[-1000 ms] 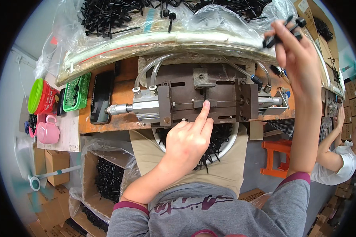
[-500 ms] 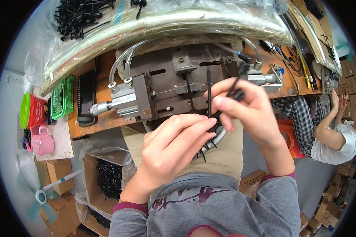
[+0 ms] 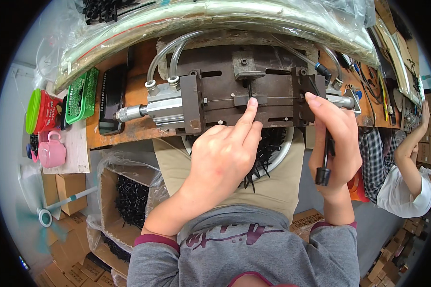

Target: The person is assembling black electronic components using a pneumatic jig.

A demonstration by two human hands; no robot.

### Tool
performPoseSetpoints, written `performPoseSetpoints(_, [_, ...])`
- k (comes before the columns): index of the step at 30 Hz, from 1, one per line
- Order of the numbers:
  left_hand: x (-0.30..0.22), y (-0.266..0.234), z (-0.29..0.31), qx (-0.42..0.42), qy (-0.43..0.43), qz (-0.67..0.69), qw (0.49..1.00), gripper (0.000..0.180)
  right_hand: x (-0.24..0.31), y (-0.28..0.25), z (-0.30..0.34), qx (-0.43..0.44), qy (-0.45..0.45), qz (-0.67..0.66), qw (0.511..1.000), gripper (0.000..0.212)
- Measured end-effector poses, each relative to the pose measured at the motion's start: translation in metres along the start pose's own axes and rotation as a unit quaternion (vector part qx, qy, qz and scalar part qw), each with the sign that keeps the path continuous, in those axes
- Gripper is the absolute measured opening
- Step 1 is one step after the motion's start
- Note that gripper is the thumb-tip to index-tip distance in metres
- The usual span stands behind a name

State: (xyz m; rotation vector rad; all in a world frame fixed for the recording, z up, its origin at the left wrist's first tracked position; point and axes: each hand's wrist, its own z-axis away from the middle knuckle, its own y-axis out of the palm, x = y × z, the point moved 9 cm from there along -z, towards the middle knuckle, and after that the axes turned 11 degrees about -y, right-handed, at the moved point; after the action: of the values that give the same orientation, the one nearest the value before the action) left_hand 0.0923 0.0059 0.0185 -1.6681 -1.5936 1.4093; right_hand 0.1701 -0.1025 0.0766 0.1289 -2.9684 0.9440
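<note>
— One black plastic piece (image 3: 250, 91) sits in the metal press jig (image 3: 244, 95), pinned under my left hand (image 3: 225, 158) forefinger?
— Yes; my right hand (image 3: 333, 143) is closed around several more black pieces (image 3: 324, 165), not yet loaded, I'd judge

A dark phone screen (image 3: 111, 98) is lying upright on the bench's left. Brown cardboard boxes (image 3: 62, 196) are sitting below, one holding black parts.

black plastic part (image 3: 324, 162) | upright in right hand (image 3: 334, 143) | beside metal jig (image 3: 244, 95)
</note>
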Motion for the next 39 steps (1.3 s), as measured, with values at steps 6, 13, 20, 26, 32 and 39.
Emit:
performPoseSetpoints(6, [0.002,-0.014,-0.001,0.032,-0.049,0.264,0.963,0.036,0.011,0.019,0.002,0.058,-0.057,0.089,0.993,0.040])
performPoseSetpoints(13, [-0.002,-0.037,0.007,-0.001,-0.038,0.313,0.949,0.036,0.003,0.024,-0.001,0.013,-0.052,0.080,0.995,0.040])
performPoseSetpoints(20, [0.000,-0.003,0.009,0.001,-0.002,0.072,0.997,0.027,-0.011,0.009,0.005,0.004,0.071,-0.063,0.995,0.040])
performPoseSetpoints(26, [-0.003,-0.002,-0.004,0.042,-0.003,0.001,0.999,0.024,-0.017,0.004,0.011,0.009,0.161,-0.181,0.970,0.052])
performPoseSetpoints(32, [0.004,-0.018,-0.016,0.092,-0.004,0.048,0.995,0.029,-0.015,0.012,0.024,0.011,0.196,-0.274,0.941,0.038])
performPoseSetpoints(39, [0.055,-0.129,-0.127,-0.254,-0.029,0.001,0.967,0.018,0.014,0.046,0.021,0.144,0.113,-0.117,0.976,0.031])
